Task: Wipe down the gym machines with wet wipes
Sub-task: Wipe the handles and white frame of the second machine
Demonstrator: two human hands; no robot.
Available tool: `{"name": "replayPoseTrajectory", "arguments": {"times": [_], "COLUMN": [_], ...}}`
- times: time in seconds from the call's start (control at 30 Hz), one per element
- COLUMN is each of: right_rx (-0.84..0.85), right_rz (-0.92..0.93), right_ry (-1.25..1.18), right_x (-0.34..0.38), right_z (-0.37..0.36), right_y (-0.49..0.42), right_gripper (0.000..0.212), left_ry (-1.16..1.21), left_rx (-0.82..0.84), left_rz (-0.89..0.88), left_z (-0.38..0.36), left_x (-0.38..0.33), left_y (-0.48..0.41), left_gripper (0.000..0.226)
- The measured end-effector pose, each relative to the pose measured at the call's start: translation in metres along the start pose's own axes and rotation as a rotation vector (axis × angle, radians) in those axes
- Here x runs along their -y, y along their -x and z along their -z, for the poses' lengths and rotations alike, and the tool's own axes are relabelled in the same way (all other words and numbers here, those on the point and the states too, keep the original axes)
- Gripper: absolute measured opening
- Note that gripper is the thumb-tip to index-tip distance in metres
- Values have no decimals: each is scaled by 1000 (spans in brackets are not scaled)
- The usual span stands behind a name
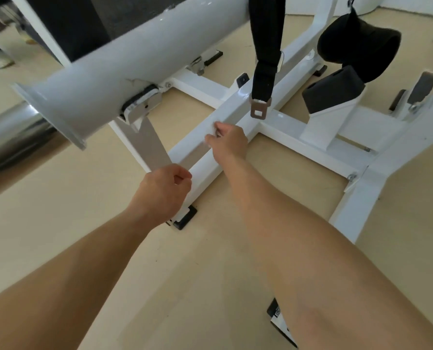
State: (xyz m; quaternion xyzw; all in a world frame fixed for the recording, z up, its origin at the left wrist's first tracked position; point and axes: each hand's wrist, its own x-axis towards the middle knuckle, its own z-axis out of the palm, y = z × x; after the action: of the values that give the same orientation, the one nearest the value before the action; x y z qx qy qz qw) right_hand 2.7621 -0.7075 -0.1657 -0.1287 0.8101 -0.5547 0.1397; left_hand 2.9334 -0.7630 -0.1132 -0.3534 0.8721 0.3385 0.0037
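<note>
We look down on the white frame of a gym machine (pixel 281 125) standing on a tan floor (pixel 59 198). Both bare arms reach in from 6 o'clock.

Right hand (pixel 229 142): grip closed in a pinch, fingertips bunched around a small white wet wipe (pixel 214 128). The wipe is pressed against the top face of the long white floor beam (pixel 205 162) that runs from 7 o'clock up toward 1 o'clock. Most of the wipe blends into the white paint, so we cannot tell its full outline.

Left hand (pixel 165 192): at 7 o'clock from the right hand, just beside the same beam. Its grip is curled nearly shut, thumb against the bent forefinger. We cannot tell whether anything lies inside it.

Overhead at 10 o'clock, a thick grey tube (pixel 124 61) crosses the view, with a chrome bar (pixel 11 137) below its flared end. A black strap (pixel 265 54) hangs at 12 o'clock, and its metal buckle (pixel 259 109) dangles just above the beam junction, near the right hand. Black foam pads (pixel 359 46) sit at 2 o'clock.
</note>
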Motion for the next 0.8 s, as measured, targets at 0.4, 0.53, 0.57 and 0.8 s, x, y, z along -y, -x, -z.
{"name": "replayPoseTrajectory", "arguments": {"times": [0.4,0.53,0.57,0.8], "right_rx": [-1,5,6,-33], "right_rz": [21,30,42,89], "right_ry": [96,166,187,266], "right_x": [-8,9,13,17], "right_z": [133,176,183,192], "right_y": [81,91,90,58], "right_gripper": [14,16,15,17], "left_ry": [-441,-573,-585,-520], "left_rx": [99,116,122,160], "left_rz": [-154,-224,-245,-374], "left_z": [32,29,24,-12], "left_x": [-82,-112,-119,-154], "left_y": [44,31,27,-18], "left_gripper": [29,32,32,34]}}
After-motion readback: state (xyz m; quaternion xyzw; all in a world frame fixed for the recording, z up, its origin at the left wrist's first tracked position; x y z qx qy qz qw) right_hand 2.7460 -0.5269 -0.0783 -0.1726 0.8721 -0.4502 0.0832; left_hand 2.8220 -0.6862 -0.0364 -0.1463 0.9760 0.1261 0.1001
